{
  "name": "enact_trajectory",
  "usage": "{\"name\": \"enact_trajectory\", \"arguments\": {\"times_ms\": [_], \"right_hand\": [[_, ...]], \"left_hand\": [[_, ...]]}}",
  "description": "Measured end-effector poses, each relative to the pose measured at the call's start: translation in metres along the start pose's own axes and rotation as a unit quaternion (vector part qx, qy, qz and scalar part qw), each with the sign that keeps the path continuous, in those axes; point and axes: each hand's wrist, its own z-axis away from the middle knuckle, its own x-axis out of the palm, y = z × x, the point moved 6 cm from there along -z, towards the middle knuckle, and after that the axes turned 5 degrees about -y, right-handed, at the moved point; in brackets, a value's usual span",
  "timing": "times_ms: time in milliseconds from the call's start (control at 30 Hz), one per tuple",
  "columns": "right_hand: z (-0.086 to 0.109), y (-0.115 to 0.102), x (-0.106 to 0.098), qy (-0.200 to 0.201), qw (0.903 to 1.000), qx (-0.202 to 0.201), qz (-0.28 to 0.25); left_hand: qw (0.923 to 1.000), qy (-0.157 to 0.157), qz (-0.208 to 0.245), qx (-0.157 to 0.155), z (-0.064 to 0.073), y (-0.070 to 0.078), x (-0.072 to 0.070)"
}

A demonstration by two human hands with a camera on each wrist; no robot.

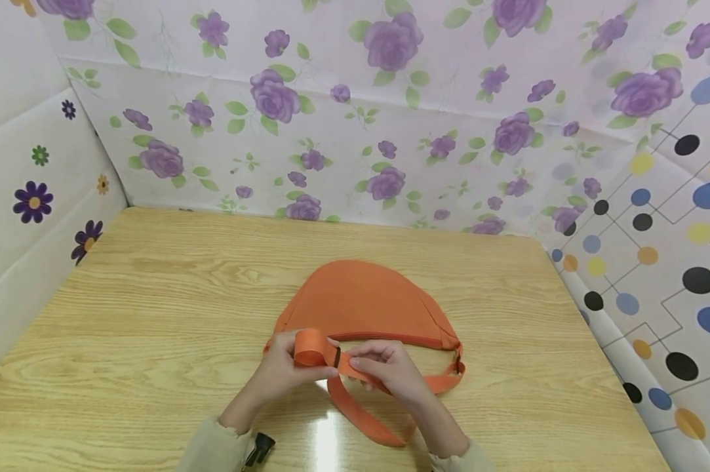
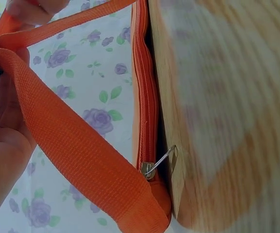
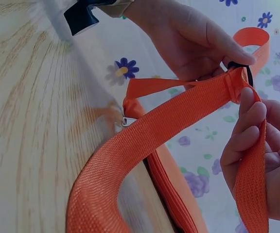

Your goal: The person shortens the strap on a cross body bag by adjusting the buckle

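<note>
An orange half-moon bag (image 1: 360,298) lies on the wooden table, its zipper edge (image 2: 145,97) toward me and a metal zipper pull (image 2: 148,170) near one end. Its orange webbing strap (image 1: 366,423) is lifted and looped in front of it. My left hand (image 1: 280,364) grips the strap at the black slider buckle (image 1: 337,357), where a loop of webbing stands up. To the right of the buckle, my right hand (image 1: 393,368) pinches the strap between thumb and fingers. In the right wrist view, webbing hangs down through the right hand's curled fingers (image 3: 249,116).
The wooden table (image 1: 154,295) extends around the bag. A purple-flowered cloth (image 1: 331,131) stands along the back, with a dotted cloth (image 1: 655,262) at the right and a flowered one (image 1: 30,144) at the left. Something black (image 1: 261,448) sits by the left cuff.
</note>
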Motion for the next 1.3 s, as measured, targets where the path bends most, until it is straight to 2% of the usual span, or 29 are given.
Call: {"name": "enact_trajectory", "arguments": {"times_ms": [200, 500, 800, 1033, 1300], "right_hand": [[-0.003, -0.001, 0.003, -0.007, 0.9999, -0.005, -0.012], [-0.005, -0.001, 0.006, 0.009, 0.9995, 0.029, -0.005], [-0.005, -0.002, 0.005, 0.006, 0.9996, 0.025, -0.013], [-0.001, 0.000, 0.001, 0.002, 0.9996, 0.027, 0.007], [0.008, 0.001, -0.011, 0.022, 0.9979, 0.042, 0.044]], "left_hand": [[1.0000, -0.006, 0.001, 0.005, -0.003, 0.016, 0.005], [0.9998, -0.015, 0.000, 0.009, -0.006, 0.017, 0.008], [0.9998, -0.011, -0.014, 0.007, -0.005, 0.017, 0.007], [0.9997, -0.009, -0.020, 0.004, -0.004, 0.018, 0.006], [0.9994, -0.005, -0.030, 0.015, -0.004, 0.019, 0.004]]}}
